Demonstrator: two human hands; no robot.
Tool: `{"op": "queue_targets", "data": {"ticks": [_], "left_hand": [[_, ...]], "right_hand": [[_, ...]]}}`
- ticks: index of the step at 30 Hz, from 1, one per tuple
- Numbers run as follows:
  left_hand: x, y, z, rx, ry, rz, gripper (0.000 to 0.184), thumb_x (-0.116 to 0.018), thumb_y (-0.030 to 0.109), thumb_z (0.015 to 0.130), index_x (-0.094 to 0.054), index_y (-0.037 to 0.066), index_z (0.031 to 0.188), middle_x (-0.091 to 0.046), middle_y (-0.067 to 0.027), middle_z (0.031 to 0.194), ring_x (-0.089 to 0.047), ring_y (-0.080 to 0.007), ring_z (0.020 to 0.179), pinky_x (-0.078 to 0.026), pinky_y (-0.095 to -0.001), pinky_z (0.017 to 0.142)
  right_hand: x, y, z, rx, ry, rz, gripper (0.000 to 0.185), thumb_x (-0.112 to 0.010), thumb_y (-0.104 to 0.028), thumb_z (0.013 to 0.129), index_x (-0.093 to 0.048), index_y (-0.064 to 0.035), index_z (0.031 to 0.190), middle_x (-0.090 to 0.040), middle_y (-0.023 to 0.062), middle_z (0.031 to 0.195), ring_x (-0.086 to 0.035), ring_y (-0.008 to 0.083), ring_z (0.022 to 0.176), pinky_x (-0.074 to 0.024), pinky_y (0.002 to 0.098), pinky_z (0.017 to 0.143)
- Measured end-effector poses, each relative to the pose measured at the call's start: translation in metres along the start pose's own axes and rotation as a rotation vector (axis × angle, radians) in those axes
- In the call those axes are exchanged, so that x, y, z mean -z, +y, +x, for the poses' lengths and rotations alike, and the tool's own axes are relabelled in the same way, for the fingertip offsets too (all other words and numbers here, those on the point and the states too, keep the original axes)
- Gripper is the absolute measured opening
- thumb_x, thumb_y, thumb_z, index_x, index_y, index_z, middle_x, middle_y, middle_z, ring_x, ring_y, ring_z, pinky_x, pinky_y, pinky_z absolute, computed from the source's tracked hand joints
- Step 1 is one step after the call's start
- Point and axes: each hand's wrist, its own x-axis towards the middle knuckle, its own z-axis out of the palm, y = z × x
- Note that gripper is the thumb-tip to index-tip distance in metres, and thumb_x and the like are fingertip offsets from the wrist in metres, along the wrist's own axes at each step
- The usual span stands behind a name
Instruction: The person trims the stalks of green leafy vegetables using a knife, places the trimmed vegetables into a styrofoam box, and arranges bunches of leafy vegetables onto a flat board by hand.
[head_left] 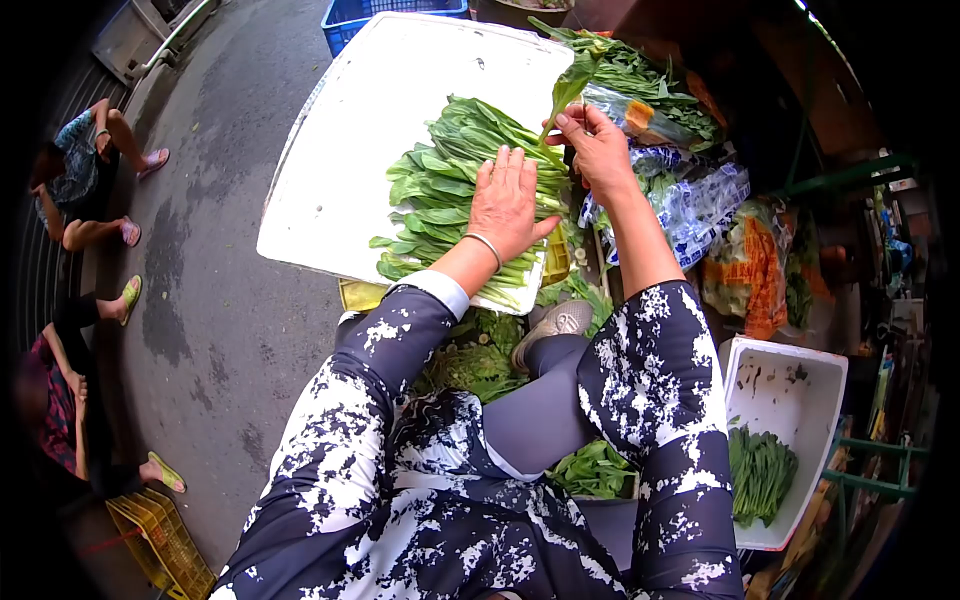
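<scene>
A layered pile of leafy greens point(435, 195) lies on a white foam board point(345, 130), stems toward the right. My left hand point(508, 205) rests flat on the stems, its fingers stretched out and a bracelet at the wrist. Beyond the pile's right edge, my right hand point(592, 145) pinches the stem of a single leafy stalk point(572, 85), which stands upright with its leaf above the fingers. Loose leaves point(475, 360) lie below the board, around my shoe.
A blue crate point(375, 18) stands behind the board. Bagged vegetables point(690, 205) lie at the right, above a white foam box point(790, 390) holding greens. Two people sit at the far left, near a yellow crate point(165, 540). More greens point(590, 470) sit between my legs.
</scene>
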Motion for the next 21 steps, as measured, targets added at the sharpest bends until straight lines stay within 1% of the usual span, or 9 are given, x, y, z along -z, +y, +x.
{"op": "queue_targets", "data": {"ticks": [2, 5, 6, 9, 11, 15, 17, 19, 21], "left_hand": [[0.001, 0.001, 0.000, -0.003, 0.004, 0.008, 0.079, -0.063, 0.053, 0.068, -0.042, -0.004, 0.118, -0.044, -0.0198, 0.124, -0.035, -0.0332, 0.122, -0.024, -0.0424, 0.100], [0.002, 0.001, 0.000, 0.005, 0.003, 0.019, 0.077, -0.063, 0.053, 0.068, -0.043, -0.003, 0.117, -0.044, -0.0201, 0.123, -0.037, -0.0328, 0.120, -0.025, -0.0421, 0.098], [0.002, 0.001, 0.001, 0.015, -0.012, 0.014, 0.077, -0.063, 0.053, 0.068, -0.043, -0.003, 0.117, -0.045, -0.0202, 0.122, -0.037, -0.0328, 0.120, -0.026, -0.0420, 0.098], [0.004, 0.001, 0.002, 0.018, -0.019, 0.017, 0.077, -0.063, 0.052, 0.068, -0.043, -0.003, 0.118, -0.045, -0.0203, 0.121, -0.038, -0.0328, 0.119, -0.027, -0.0418, 0.097], [0.003, 0.003, 0.001, 0.012, -0.016, 0.022, 0.077, -0.063, 0.052, 0.068, -0.043, -0.003, 0.118, -0.045, -0.0202, 0.121, -0.038, -0.0329, 0.119, -0.027, -0.0417, 0.097], [0.006, 0.003, 0.005, 0.032, -0.053, 0.016, 0.077, -0.063, 0.052, 0.068, -0.043, -0.003, 0.117, -0.048, -0.0200, 0.117, -0.039, -0.0326, 0.118, -0.029, -0.0412, 0.095], [0.007, 0.002, 0.006, 0.034, -0.111, -0.005, 0.076, -0.063, 0.053, 0.068, -0.043, -0.003, 0.117, -0.049, -0.0199, 0.115, -0.039, -0.0326, 0.117, -0.030, -0.0412, 0.094], [0.003, 0.002, 0.005, 0.021, -0.091, 0.009, 0.077, -0.063, 0.052, 0.068, -0.043, -0.003, 0.117, -0.048, -0.0195, 0.117, -0.038, -0.0326, 0.118, -0.029, -0.0415, 0.094], [0.000, 0.002, 0.005, 0.009, -0.047, 0.037, 0.076, -0.063, 0.052, 0.068, -0.043, -0.003, 0.117, -0.046, -0.0192, 0.120, -0.038, -0.0327, 0.118, -0.029, -0.0417, 0.095]], "right_hand": [[0.000, -0.005, -0.003, 0.013, 0.082, 0.084, 0.011, -0.056, -0.010, 0.086, -0.053, -0.0005, 0.091, -0.062, 0.0061, 0.084, -0.061, 0.0145, 0.070, -0.0456, 0.0212, 0.064], [0.008, -0.005, -0.005, -0.037, 0.234, 0.169, 0.013, -0.053, -0.014, 0.088, -0.051, -0.0022, 0.093, -0.063, 0.0079, 0.086, -0.061, 0.0114, 0.066, -0.0395, 0.0176, 0.040], [0.009, -0.003, -0.003, 0.024, 0.285, 0.204, 0.013, -0.053, -0.016, 0.088, -0.051, -0.0030, 0.092, -0.064, 0.0095, 0.087, -0.061, 0.0102, 0.066, -0.0324, 0.0174, 0.032], [0.024, -0.003, -0.008, -0.023, 0.432, 0.316, 0.013, -0.053, -0.016, 0.088, -0.051, -0.0039, 0.092, -0.064, 0.0101, 0.087, -0.062, 0.0110, 0.065, -0.0333, 0.0175, 0.033], [0.041, 0.014, -0.008, 0.016, 0.424, 0.341, 0.012, -0.054, -0.016, 0.088, -0.050, -0.0048, 0.093, -0.064, 0.0111, 0.088, -0.062, 0.0124, 0.063, -0.0348, 0.0186, 0.034], [0.068, 0.032, -0.016, 0.035, 0.706, 0.570, 0.010, -0.052, -0.014, 0.089, -0.049, -0.0062, 0.093, -0.063, 0.0087, 0.085, -0.063, 0.0149, 0.066, -0.0352, 0.0193, 0.035], [0.091, 0.039, -0.025, 0.036, 0.764, 0.579, 0.011, -0.053, -0.015, 0.088, -0.048, -0.0065, 0.092, -0.063, 0.0080, 0.084, -0.063, 0.0147, 0.066, -0.0354, 0.0194, 0.035], [0.103, 0.049, -0.041, -0.004, 0.773, 0.339, 0.015, -0.059, -0.015, 0.085, -0.050, -0.0052, 0.091, -0.062, 0.0063, 0.080, -0.063, 0.0142, 0.065, -0.0381, 0.0220, 0.039], [0.113, 0.076, -0.053, -0.347, 0.764, 0.001, 0.032, -0.063, -0.019, 0.082, -0.051, -0.0003, 0.106, -0.063, 0.0073, 0.087, -0.063, 0.0137, 0.067, -0.0299, 0.0204, 0.035]]}}
